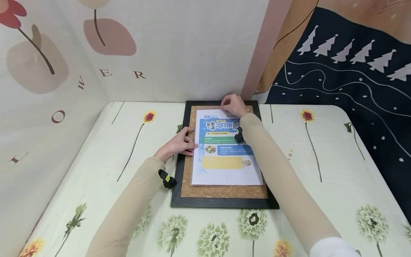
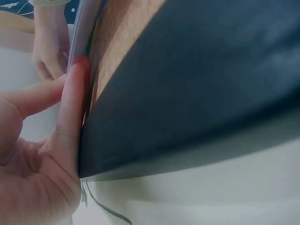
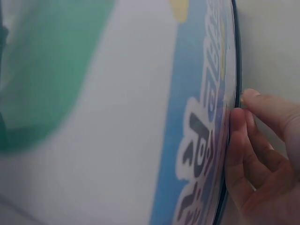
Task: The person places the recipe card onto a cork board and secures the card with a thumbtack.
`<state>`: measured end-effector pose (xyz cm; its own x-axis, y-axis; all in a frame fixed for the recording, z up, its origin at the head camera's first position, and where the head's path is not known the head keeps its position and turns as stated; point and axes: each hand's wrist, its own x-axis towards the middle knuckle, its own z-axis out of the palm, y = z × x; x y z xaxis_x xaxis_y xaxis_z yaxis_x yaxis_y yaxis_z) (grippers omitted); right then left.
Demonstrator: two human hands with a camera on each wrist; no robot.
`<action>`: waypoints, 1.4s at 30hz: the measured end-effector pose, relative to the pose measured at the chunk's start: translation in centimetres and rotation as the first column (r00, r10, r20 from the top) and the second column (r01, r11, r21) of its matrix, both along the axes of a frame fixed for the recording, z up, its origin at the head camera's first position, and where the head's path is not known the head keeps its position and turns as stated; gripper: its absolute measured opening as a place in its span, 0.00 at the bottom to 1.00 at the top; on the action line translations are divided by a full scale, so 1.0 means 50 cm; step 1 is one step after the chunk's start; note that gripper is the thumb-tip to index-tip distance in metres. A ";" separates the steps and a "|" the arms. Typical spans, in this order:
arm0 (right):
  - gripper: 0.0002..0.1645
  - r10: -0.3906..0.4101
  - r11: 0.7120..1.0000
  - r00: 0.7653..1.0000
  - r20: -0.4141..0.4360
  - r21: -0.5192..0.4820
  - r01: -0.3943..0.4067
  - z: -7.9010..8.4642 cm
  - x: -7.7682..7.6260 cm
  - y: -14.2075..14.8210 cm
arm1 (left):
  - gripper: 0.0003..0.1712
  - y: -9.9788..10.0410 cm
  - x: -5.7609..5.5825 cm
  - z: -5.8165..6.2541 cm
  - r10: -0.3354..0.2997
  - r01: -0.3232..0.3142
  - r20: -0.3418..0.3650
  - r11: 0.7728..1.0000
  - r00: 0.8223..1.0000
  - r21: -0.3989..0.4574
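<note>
A glossy printed sheet [image 1: 221,175] with blue, green and yellow panels lies on a black-framed cork board [image 1: 224,192]. At the sheet's left edge, my left hand [image 1: 179,143] pinches it between thumb and finger; the left wrist view shows the sheet's edge [image 2: 78,37] at the fingertips. My right hand [image 1: 235,106] is at the board's top edge, above the sheet's heading. Its thumb and finger pinch a small yellowish pin-like thing [image 3: 242,99], mostly hidden by the fingertips. The right forearm covers part of the sheet's right side.
The board rests on a table [image 1: 135,200] with a flower-printed cloth. Behind it hangs a pale printed curtain [image 1: 192,53]. A dark curtain [image 1: 346,78] with white trees hangs at the right. The board's black frame [image 1: 224,202] stands out at the near side.
</note>
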<state>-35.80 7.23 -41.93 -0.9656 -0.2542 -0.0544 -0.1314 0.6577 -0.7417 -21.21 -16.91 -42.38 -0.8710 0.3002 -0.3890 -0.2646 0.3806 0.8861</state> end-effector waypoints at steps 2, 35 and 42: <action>0.03 0.002 0.999 1.000 0.001 0.042 -0.002 0.000 -0.002 -0.002 | 0.45 0.001 0.000 0.000 -0.001 0.000 0.006 1.000 1.000 0.009; 0.03 0.024 0.997 1.000 0.008 0.078 -0.024 0.002 -0.010 -0.002 | 0.44 -0.004 -0.003 -0.007 0.001 -0.001 -0.001 0.999 1.000 0.038; 0.04 0.023 0.999 1.000 0.011 0.043 -0.023 -0.003 -0.008 0.000 | 0.44 -0.006 -0.002 -0.005 0.000 0.000 0.005 0.999 1.000 0.036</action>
<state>-36.19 7.21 -42.09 -0.9588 -0.2736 -0.0762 -0.1391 0.6863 -0.7139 -21.29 -17.20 -42.65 -0.8690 0.3142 -0.3822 -0.2690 0.3484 0.8979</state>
